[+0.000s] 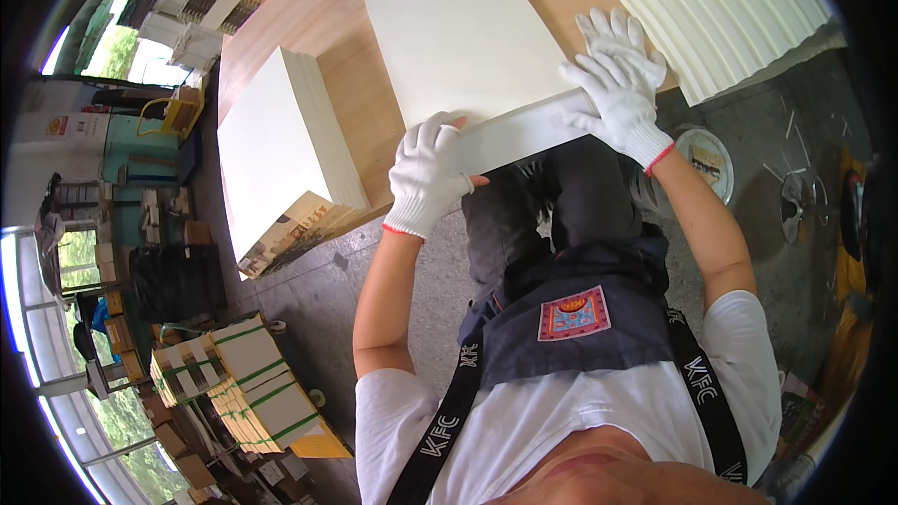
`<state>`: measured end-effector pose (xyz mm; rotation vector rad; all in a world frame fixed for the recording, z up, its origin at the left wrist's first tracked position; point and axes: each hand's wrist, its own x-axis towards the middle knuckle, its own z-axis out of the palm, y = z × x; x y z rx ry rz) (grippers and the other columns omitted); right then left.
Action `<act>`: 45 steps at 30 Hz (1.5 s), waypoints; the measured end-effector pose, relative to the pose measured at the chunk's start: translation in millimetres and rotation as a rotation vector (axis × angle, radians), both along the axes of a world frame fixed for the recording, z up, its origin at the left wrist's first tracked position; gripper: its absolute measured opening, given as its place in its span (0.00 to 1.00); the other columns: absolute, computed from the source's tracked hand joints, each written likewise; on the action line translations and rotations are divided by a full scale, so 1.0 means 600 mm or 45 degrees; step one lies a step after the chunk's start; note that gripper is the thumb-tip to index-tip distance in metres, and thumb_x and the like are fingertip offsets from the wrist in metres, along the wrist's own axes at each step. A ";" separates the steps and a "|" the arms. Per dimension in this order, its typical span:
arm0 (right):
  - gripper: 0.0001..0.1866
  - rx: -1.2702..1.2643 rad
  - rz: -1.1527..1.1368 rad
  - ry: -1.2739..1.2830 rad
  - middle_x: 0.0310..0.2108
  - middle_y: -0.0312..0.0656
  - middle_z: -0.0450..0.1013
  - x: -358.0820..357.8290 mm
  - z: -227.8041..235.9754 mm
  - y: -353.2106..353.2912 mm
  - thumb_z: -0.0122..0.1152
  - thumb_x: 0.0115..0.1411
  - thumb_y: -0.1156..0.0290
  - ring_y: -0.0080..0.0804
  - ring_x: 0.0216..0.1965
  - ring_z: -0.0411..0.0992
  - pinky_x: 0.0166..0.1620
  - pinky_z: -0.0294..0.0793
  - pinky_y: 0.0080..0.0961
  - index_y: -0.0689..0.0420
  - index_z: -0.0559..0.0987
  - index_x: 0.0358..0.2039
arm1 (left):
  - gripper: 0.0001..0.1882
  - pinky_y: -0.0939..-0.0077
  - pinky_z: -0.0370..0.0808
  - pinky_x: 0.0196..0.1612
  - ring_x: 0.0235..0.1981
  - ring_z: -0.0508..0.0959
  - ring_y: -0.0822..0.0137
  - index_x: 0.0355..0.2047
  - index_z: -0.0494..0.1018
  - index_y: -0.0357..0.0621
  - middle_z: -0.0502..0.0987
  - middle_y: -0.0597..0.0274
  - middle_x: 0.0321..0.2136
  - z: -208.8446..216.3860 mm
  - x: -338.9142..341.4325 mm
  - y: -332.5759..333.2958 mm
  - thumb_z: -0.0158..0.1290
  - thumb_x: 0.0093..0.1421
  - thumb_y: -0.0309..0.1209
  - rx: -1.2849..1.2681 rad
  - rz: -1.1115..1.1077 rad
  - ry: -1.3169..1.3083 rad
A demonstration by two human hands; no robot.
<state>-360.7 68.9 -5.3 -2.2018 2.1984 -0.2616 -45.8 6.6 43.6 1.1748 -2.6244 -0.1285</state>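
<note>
The left hand (428,173), in a white glove, curls over the near edge of a stack of cream paper sheets (463,37), with its fingers on top and its thumb on the front side, so it is closed on the stack's edge. The right hand (619,84), also in a white glove, lies flat with its fingers spread wide on the right corner of the same stack, pressing down and not closed around anything. This stack sits on a wooden table (351,75), at the table's near edge, just above the person's knees. To the left of the stack is one thick pile of paper (276,145), with printed sheets poking out at its bottom. To the right of the stack is one fanned row of cream sheets (720,9), spread like steps. Far below and left of the stack, on the floor, sit two bundles tied with green straps (253,383).
</note>
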 end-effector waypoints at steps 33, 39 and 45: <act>0.33 0.340 0.414 -0.350 0.22 0.49 0.75 0.005 0.101 -0.142 0.47 0.65 0.39 0.48 0.28 0.72 0.39 0.70 0.43 0.56 0.84 0.24 | 0.31 0.63 0.81 0.39 0.42 0.81 0.56 0.57 0.70 0.58 0.74 0.67 0.54 0.049 -0.023 -0.008 0.63 0.51 0.33 0.008 -0.015 -0.412; 0.37 0.597 0.299 -0.240 0.16 0.50 0.69 0.021 0.150 -0.154 0.50 0.61 0.34 0.48 0.23 0.68 0.35 0.67 0.43 0.58 0.81 0.20 | 0.10 0.64 0.76 0.33 0.34 0.81 0.60 0.38 0.82 0.59 0.81 0.58 0.27 0.033 -0.014 -0.075 0.56 0.60 0.41 0.143 0.044 -0.290; 0.25 0.626 0.365 -0.255 0.25 0.41 0.78 0.003 0.148 -0.160 0.65 0.52 0.41 0.36 0.33 0.75 0.37 0.70 0.44 0.54 0.85 0.27 | 0.13 0.69 0.73 0.37 0.31 0.80 0.62 0.40 0.82 0.48 0.82 0.60 0.33 0.038 -0.016 -0.112 0.60 0.59 0.40 0.444 0.145 -0.048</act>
